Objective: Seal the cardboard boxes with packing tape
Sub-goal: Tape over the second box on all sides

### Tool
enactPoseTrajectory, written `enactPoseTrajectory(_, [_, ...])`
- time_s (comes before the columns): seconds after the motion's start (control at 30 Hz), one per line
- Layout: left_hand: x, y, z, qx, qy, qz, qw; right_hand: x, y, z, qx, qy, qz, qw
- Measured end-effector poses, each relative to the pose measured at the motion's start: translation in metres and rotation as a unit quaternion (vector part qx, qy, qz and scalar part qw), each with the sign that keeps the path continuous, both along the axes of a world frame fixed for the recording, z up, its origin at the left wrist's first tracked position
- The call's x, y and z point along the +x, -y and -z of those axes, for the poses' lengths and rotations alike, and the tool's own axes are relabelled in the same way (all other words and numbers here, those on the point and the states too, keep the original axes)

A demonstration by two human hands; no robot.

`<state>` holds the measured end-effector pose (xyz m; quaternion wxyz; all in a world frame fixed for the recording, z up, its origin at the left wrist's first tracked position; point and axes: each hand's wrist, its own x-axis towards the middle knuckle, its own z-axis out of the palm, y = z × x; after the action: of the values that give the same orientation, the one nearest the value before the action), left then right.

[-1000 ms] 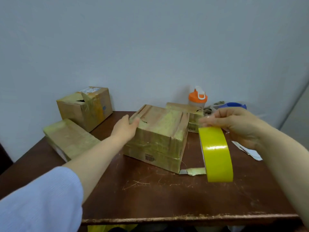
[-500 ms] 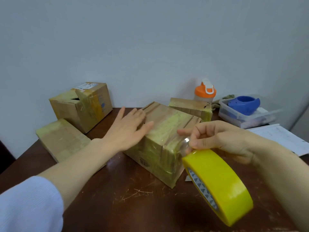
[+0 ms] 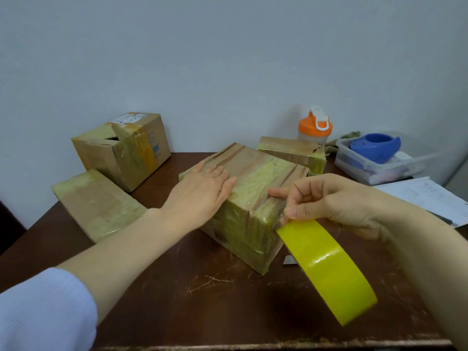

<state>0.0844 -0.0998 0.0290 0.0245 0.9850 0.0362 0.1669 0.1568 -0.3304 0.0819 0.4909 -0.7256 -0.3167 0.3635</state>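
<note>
Head view, the only view. Four cardboard boxes, all wrapped partly in yellowish tape. The centre box point(image 3: 263, 173) sits mid-worktop with a corner turned toward the camera. The front-left box point(image 3: 98, 206) lies low and flat, near the left edge. The back-left box point(image 3: 121, 153) stands against the wall, with a gap in its top flap and a label on top. The back-right box point(image 3: 291, 150) sits just behind the centre one. One yellow tape roll point(image 3: 326, 269) is held in the air just right of the centre box's near corner, above the worktop. Two hands. The left hand point(image 3: 202, 188) lies flat on top of the centre box, fingers straight, grip wide and holding nothing. The right hand point(image 3: 336, 198) has its grip closed on the upper edge of the roll, thumb and curled fingers pinching it, index fingertip at the box's top edge. One white sleeve point(image 3: 43, 310) shows at bottom left. There is one shaker bottle point(image 3: 315, 127) with an orange lid behind the back-right box, one clear plastic tub point(image 3: 379, 171) holding one blue tape dispenser point(image 3: 374, 146), and a few paper sheets point(image 3: 425, 196) at far right. One small tape scrap point(image 3: 288, 260) lies on the worktop beside the roll. The worktop point(image 3: 177, 300) is dark brown wood, scratched, its front edge worn. The wall point(image 3: 228, 59) is plain pale grey-blue.
</note>
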Motion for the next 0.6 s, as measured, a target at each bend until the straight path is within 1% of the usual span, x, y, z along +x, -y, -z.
enactPoseTrajectory(0.07, [-0.004,0.005,-0.008,-0.023,-0.009,0.0,1.0,-0.003,0.003,0.0,0.009,0.009,0.016,1.0])
enactPoseTrajectory(0.1, [-0.007,0.009,-0.009,-0.045,0.014,0.0,0.999,-0.005,0.006,0.0,0.016,0.013,0.023,1.0])
enactPoseTrajectory(0.13, [-0.012,0.018,-0.012,-0.082,0.061,0.002,0.995,-0.007,0.009,0.0,0.025,0.018,0.029,0.999])
enactPoseTrajectory(0.17, [-0.018,0.031,-0.017,-0.155,0.107,0.001,0.982,-0.01,0.012,-0.001,0.037,0.022,0.035,0.998])
enactPoseTrajectory(0.2, [-0.024,0.047,-0.025,-0.259,0.127,0.008,0.957,-0.013,0.014,-0.003,0.055,0.025,0.041,0.997])
enactPoseTrajectory(0.23, [-0.03,0.062,-0.033,-0.371,0.108,0.036,0.922,-0.017,0.016,-0.005,0.072,0.028,0.046,0.996])
enactPoseTrajectory(0.27, [-0.035,0.076,-0.042,-0.456,0.059,0.08,0.884,-0.02,0.017,-0.007,0.088,0.028,0.054,0.994])
enactPoseTrajectory(0.3, [-0.038,0.088,-0.048,-0.502,0.014,0.121,0.856,-0.022,0.018,-0.009,0.1,0.031,0.063,0.993])
enactPoseTrajectory(0.33, [-0.04,0.096,-0.052,-0.53,-0.015,0.147,0.835,-0.024,0.02,-0.011,0.105,0.037,0.074,0.991])
enactPoseTrajectory(0.37, [-0.042,0.101,-0.056,-0.557,-0.026,0.15,0.816,-0.025,0.021,-0.013,0.106,0.046,0.088,0.989])
enactPoseTrajectory(0.47, [-0.042,0.107,-0.058,-0.632,0.005,0.098,0.769,-0.026,0.025,-0.017,0.116,0.034,0.123,0.985])
enactPoseTrajectory(0.53, [-0.04,0.113,-0.055,-0.633,0.053,0.083,0.768,-0.026,0.026,-0.018,0.121,0.029,0.15,0.981])
enactPoseTrajectory(0.6, [-0.037,0.12,-0.053,-0.593,0.118,0.09,0.791,-0.027,0.027,-0.019,0.138,0.036,0.178,0.974])
